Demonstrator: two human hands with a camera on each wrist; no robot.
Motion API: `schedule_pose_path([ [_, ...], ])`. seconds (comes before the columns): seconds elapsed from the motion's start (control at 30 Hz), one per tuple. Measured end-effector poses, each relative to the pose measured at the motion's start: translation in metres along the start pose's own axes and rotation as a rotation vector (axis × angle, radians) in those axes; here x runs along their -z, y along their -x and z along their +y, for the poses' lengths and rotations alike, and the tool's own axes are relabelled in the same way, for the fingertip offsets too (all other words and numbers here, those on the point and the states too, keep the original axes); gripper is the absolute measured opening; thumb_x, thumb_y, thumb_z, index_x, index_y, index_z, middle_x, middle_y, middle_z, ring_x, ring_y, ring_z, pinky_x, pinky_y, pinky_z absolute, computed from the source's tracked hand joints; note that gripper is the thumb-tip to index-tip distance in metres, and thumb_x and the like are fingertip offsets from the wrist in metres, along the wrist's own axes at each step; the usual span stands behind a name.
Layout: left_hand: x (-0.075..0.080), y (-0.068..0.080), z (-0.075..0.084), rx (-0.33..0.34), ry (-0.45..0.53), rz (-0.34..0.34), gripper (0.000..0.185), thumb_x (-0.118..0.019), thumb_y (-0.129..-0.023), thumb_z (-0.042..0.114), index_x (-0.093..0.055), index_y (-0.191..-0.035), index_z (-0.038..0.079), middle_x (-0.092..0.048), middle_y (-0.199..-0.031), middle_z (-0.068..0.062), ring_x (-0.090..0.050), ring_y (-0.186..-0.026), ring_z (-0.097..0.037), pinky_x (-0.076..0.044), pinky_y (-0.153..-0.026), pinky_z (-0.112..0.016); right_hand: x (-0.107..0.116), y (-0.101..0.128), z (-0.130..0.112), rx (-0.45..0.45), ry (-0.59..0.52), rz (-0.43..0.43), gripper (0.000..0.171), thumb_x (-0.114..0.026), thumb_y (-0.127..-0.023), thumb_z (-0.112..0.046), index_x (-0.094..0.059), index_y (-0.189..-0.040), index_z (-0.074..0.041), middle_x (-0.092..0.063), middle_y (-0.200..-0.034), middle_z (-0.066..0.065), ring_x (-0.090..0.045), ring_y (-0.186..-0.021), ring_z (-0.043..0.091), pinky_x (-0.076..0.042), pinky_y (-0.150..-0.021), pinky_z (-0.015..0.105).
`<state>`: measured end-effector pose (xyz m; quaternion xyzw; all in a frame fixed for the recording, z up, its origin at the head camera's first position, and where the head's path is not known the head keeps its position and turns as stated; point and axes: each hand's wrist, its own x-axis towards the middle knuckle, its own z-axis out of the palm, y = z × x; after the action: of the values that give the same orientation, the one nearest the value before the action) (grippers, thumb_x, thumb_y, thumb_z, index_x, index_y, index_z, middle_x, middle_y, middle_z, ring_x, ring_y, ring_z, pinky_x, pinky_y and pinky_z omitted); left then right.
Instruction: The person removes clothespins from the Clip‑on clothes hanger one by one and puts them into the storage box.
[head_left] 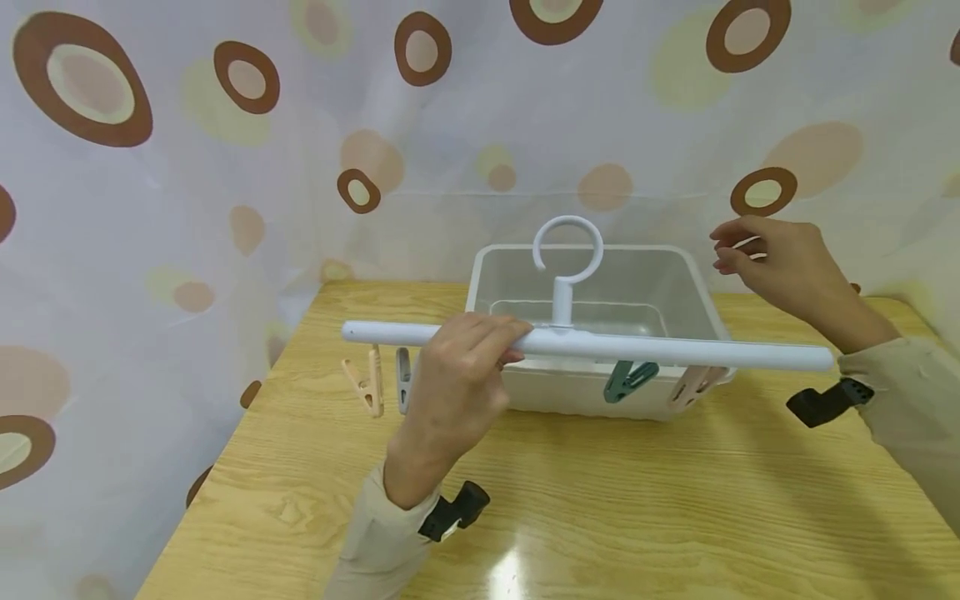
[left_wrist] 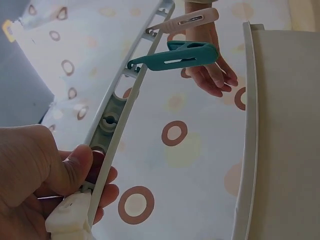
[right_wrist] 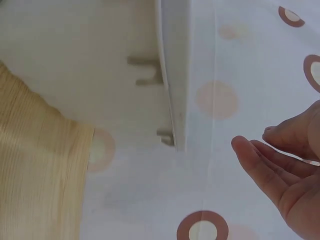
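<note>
Left hand [head_left: 457,375] curled its fingers and thumb around the white hanger bar [head_left: 600,343], holding it level above the wooden table [head_left: 600,500], just before the white bin [head_left: 592,325]. Green [head_left: 628,379] and pink [head_left: 693,385] pegs dangled beneath. Right hand [head_left: 772,262] hovered loosely open, empty, beyond the bin's right corner.

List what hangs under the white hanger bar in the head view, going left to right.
Peach plastic clothespin → grey plastic clothespin → the left hand holding the white plastic hanger bar → teal plastic clothespin → pale pink plastic clothespin.
</note>
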<state>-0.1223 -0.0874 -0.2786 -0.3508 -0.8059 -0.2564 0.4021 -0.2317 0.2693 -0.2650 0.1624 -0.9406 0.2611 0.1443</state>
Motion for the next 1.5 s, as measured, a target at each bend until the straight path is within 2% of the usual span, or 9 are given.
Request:
schedule_pose_path([
  [0.3,-0.007,-0.002,-0.001,0.002,0.007,0.010,0.023,-0.068,-0.076,-0.013,-0.072,-0.094,0.000,-0.073,-0.091,-0.009,-0.066,-0.081,-0.024,-0.053,-0.082,-0.031,0.014,0.031,0.009,-0.002,0.033,0.067,0.021,-0.059,-0.095,-0.011,-0.064,-0.113,-0.002,-0.070,-0.100,0.023,-0.046,-0.071,-0.029,-0.037,-0.056,0.003],
  [0.4,-0.009,-0.004,-0.001,0.002,0.009,0.004,0.023,-0.069,-0.075,-0.013,-0.072,-0.094,0.000,-0.073,-0.092,-0.009,-0.067,-0.082,-0.024,-0.053,-0.083,-0.031,0.017,0.041,0.010,0.012,0.041,0.107,0.020,-0.060,-0.094,-0.010,-0.065,-0.112,-0.002,-0.072,-0.094,0.017,-0.046,-0.072,-0.029,-0.038,-0.055,0.004],
  [0.5,-0.011,-0.006,-0.001,0.000,0.010,0.001,0.024,-0.069,-0.075,-0.013,-0.072,-0.094,0.000,-0.073,-0.092,-0.009,-0.067,-0.083,-0.024,-0.053,-0.084,-0.031,0.019,0.050,0.010,0.028,0.013,0.139,0.019,-0.060,-0.095,-0.010,-0.066,-0.111,-0.003,-0.071,-0.088,-0.010,-0.049,-0.074,-0.027,-0.039,-0.060,0.002],
  [0.6,-0.012,-0.006,-0.001,-0.001,0.012,0.000,0.024,-0.069,-0.074,-0.014,-0.072,-0.094,0.000,-0.073,-0.092,-0.010,-0.067,-0.083,-0.024,-0.053,-0.084,-0.030,0.021,0.059,0.010,0.042,-0.020,0.161,0.018,-0.060,-0.095,-0.009,-0.066,-0.111,-0.002,-0.060,-0.088,-0.033,-0.052,-0.076,-0.026,-0.038,-0.067,-0.001],
  [0.73,-0.012,-0.007,-0.001,0.000,0.014,-0.005,0.026,-0.069,-0.073,-0.016,-0.072,-0.094,0.000,-0.073,-0.092,-0.010,-0.067,-0.083,-0.024,-0.053,-0.084,-0.030,0.022,0.069,0.011,0.028,-0.029,0.178,0.020,-0.058,-0.096,-0.009,-0.065,-0.113,0.000,-0.051,-0.090,-0.042,-0.051,-0.077,-0.027,-0.038,-0.068,-0.003],
  [0.93,-0.013,-0.007,-0.001,-0.001,0.012,-0.006,0.024,-0.069,-0.075,-0.014,-0.072,-0.093,0.000,-0.073,-0.092,-0.009,-0.068,-0.083,-0.023,-0.053,-0.083,-0.030,0.022,0.085,0.013,0.036,-0.048,0.210,0.022,-0.056,-0.097,-0.004,-0.063,-0.116,0.005,-0.051,-0.096,-0.041,-0.049,-0.082,-0.026,-0.036,-0.074,-0.004],
  [1.23,-0.014,-0.009,-0.001,-0.005,-0.001,-0.009,0.022,-0.070,-0.076,-0.012,-0.072,-0.094,0.000,-0.073,-0.092,-0.009,-0.068,-0.084,-0.023,-0.053,-0.081,-0.029,0.020,0.108,0.022,0.158,-0.280,0.321,0.032,-0.042,-0.097,0.012,-0.062,-0.118,0.000,-0.062,-0.106,-0.021,-0.061,-0.090,-0.009,-0.045,-0.080,0.004],
  [1.33,-0.014,-0.009,-0.001,-0.005,-0.006,-0.008,0.022,-0.070,-0.076,-0.012,-0.072,-0.094,0.000,-0.073,-0.092,-0.009,-0.068,-0.084,-0.023,-0.053,-0.082,-0.030,0.019,0.117,0.028,0.188,-0.262,0.341,0.031,-0.041,-0.096,0.014,-0.060,-0.119,0.009,-0.061,-0.106,-0.022,-0.061,-0.091,-0.008,-0.045,-0.080,0.005],
  [1.5,-0.016,-0.010,-0.001,-0.012,-0.001,-0.001,0.022,-0.070,-0.075,-0.013,-0.072,-0.092,0.000,-0.073,-0.091,-0.009,-0.068,-0.084,-0.023,-0.053,-0.081,-0.030,0.014,0.133,0.031,0.161,-0.245,0.368,0.033,-0.041,-0.095,0.015,-0.059,-0.122,0.007,-0.061,-0.107,-0.025,-0.061,-0.090,-0.011,-0.044,-0.081,0.004],
])
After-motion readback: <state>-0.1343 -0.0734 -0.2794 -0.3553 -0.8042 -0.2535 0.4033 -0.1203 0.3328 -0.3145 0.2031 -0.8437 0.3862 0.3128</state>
